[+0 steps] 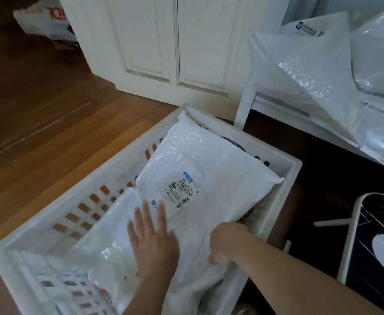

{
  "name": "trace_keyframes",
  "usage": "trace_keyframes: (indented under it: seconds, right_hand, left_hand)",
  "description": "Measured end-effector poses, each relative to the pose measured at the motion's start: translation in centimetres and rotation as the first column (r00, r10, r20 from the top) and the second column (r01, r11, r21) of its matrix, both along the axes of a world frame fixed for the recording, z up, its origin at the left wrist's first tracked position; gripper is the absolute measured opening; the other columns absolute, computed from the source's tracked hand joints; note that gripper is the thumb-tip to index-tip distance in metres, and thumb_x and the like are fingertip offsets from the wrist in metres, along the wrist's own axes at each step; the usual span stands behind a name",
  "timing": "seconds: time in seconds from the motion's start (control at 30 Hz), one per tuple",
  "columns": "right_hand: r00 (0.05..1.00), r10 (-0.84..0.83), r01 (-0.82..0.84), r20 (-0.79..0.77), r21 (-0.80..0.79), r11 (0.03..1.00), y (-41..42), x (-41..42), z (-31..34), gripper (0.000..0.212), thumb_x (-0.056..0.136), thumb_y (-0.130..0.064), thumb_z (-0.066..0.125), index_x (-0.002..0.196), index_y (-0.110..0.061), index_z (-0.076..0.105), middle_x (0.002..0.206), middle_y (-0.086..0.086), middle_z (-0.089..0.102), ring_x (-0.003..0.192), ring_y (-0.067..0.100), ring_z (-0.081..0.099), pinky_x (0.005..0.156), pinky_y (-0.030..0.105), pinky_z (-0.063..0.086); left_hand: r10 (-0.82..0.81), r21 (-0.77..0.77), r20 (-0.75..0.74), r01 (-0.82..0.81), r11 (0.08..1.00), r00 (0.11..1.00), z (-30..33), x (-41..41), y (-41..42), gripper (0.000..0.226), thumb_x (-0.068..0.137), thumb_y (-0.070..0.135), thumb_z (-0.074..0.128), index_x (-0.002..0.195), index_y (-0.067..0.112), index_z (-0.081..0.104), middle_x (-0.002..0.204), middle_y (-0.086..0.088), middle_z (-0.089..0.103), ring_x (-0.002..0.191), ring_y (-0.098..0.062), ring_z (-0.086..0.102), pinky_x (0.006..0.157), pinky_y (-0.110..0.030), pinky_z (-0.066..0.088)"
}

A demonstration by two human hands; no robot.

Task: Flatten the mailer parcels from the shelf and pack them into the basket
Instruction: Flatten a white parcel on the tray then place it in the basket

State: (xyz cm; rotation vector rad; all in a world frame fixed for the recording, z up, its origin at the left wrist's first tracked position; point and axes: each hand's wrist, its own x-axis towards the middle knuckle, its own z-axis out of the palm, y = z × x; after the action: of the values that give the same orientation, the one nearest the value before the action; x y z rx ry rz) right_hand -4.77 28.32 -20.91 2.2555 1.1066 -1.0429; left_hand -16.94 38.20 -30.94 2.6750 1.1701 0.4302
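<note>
1. Your left hand [151,239] lies flat, fingers spread, pressing the labelled mailer parcel [209,178] inside the white basket [73,214].
2. Your right hand [223,248] curls over that parcel's near edge, gripping it.
3. More parcels [311,71] sit piled on the shelf [277,105].

A white panelled cabinet door [175,42] fills the upper centre of the frame, standing on a brown wooden floor [38,114] that spreads across the left side. In the upper left corner lies a white cardboard box [43,21] with red lettering. At lower right, a dark, white-framed board [377,251] with thin white lines rests on the floor.
</note>
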Motion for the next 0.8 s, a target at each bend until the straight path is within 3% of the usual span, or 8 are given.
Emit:
trace_keyframes:
  seconds: [0.07, 0.13, 0.27, 0.4, 0.47, 0.57, 0.67, 0.8]
  right_hand:
    - [0.981, -0.084, 0.049, 0.172, 0.195, 0.979, 0.2, 0.8, 0.4, 0.027, 0.098, -0.021, 0.047, 0.121, -0.014, 0.059, 0.124, 0.005, 0.060, 0.114, 0.024, 0.058, 0.088, 0.033, 0.046]
    - [0.930, -0.115, -0.009, 0.351, 0.333, 0.943, -0.1, 2.4, 1.3, 0.022, 0.098, -0.017, 0.044, 0.114, -0.015, 0.058, 0.114, 0.004, 0.062, 0.105, 0.022, 0.059, 0.086, 0.033, 0.043]
    - [0.814, -0.017, -0.097, 0.581, 0.165, 0.982, -2.0, 6.4, 1.7, 0.034, 0.093, -0.045, 0.050, 0.116, -0.020, 0.054, 0.127, 0.009, 0.049, 0.120, 0.030, 0.040, 0.105, 0.047, 0.026]
    - [0.831, -0.127, -0.010, 0.541, 0.244, 0.970, -3.2, 9.2, 1.5, 0.041, 0.089, -0.058, 0.046, 0.105, -0.023, 0.059, 0.116, 0.002, 0.053, 0.113, 0.026, 0.042, 0.102, 0.046, 0.026]
    - [0.867, -0.077, -0.027, 0.493, 0.202, 0.979, -3.2, 10.0, 1.1, 0.036, 0.089, -0.056, 0.046, 0.100, -0.023, 0.058, 0.100, 0.000, 0.056, 0.094, 0.021, 0.047, 0.088, 0.041, 0.032]
    - [0.912, -0.014, -0.048, 0.410, 0.140, 0.989, -2.6, 9.9, 0.8, 0.031, 0.094, -0.047, 0.044, 0.105, -0.023, 0.060, 0.097, -0.001, 0.057, 0.084, 0.019, 0.046, 0.077, 0.037, 0.029]
    - [0.890, -0.130, -0.019, 0.436, 0.321, 0.947, -2.8, 10.0, 0.3, 0.036, 0.096, -0.050, 0.042, 0.104, -0.020, 0.060, 0.096, 0.000, 0.062, 0.083, 0.017, 0.053, 0.078, 0.034, 0.036]
    - [0.862, -0.177, -0.078, 0.475, 0.469, 0.880, -3.6, 9.6, -0.1, 0.043, 0.097, -0.051, 0.043, 0.119, -0.016, 0.054, 0.117, 0.006, 0.065, 0.101, 0.022, 0.061, 0.092, 0.034, 0.044]
  left_hand:
    - [-0.219, -0.058, -0.248, 0.211, 0.976, 0.944, 0.3, 2.6, 0.4, 0.059, 0.093, 0.064, 0.020, 0.148, 0.048, 0.004, 0.161, -0.002, -0.007, 0.146, -0.031, -0.017, 0.112, -0.060, -0.013]
    - [-0.341, -0.226, -0.443, 0.265, 0.937, 0.829, -0.6, 3.6, 1.2, 0.072, 0.076, 0.084, 0.001, 0.140, 0.057, -0.017, 0.152, 0.009, -0.035, 0.135, -0.028, -0.042, 0.103, -0.068, -0.022]
    - [-0.502, -0.413, -0.610, 0.295, 0.862, 0.613, -3.0, 4.6, 0.8, 0.102, 0.051, 0.096, 0.001, 0.143, 0.056, -0.012, 0.155, 0.007, -0.030, 0.138, -0.030, -0.036, 0.095, -0.074, -0.024]
    - [-0.511, -0.497, -0.771, 0.141, 0.856, 0.381, -5.9, 3.4, -0.2, 0.129, 0.025, 0.097, -0.006, 0.146, 0.052, -0.007, 0.159, 0.003, -0.019, 0.144, -0.036, -0.020, 0.092, -0.075, -0.022]
    - [-0.485, -0.471, -0.791, 0.135, 0.872, 0.372, -5.6, 4.7, -0.5, 0.108, 0.056, 0.098, 0.020, 0.149, 0.047, 0.004, 0.161, -0.004, -0.002, 0.145, -0.042, 0.001, 0.101, -0.073, -0.007]
    - [-0.473, -0.312, -0.694, 0.365, 0.877, 0.543, -3.9, 8.6, -0.7, 0.075, 0.083, 0.064, 0.052, 0.144, 0.028, 0.029, 0.140, -0.009, 0.041, 0.128, -0.031, 0.041, 0.106, -0.051, 0.024]
    - [-0.587, -0.284, -0.514, 0.522, 0.804, 0.625, -3.5, 12.8, -2.0, 0.068, 0.093, 0.056, 0.042, 0.150, 0.036, 0.010, 0.156, -0.009, 0.019, 0.142, -0.031, 0.021, 0.111, -0.056, 0.021]
    - [-0.692, -0.551, -0.552, 0.420, 0.721, 0.465, -5.8, 14.4, -4.2, 0.058, 0.096, 0.059, 0.027, 0.145, 0.053, -0.005, 0.159, 0.009, -0.020, 0.147, -0.033, -0.013, 0.108, -0.071, 0.011]
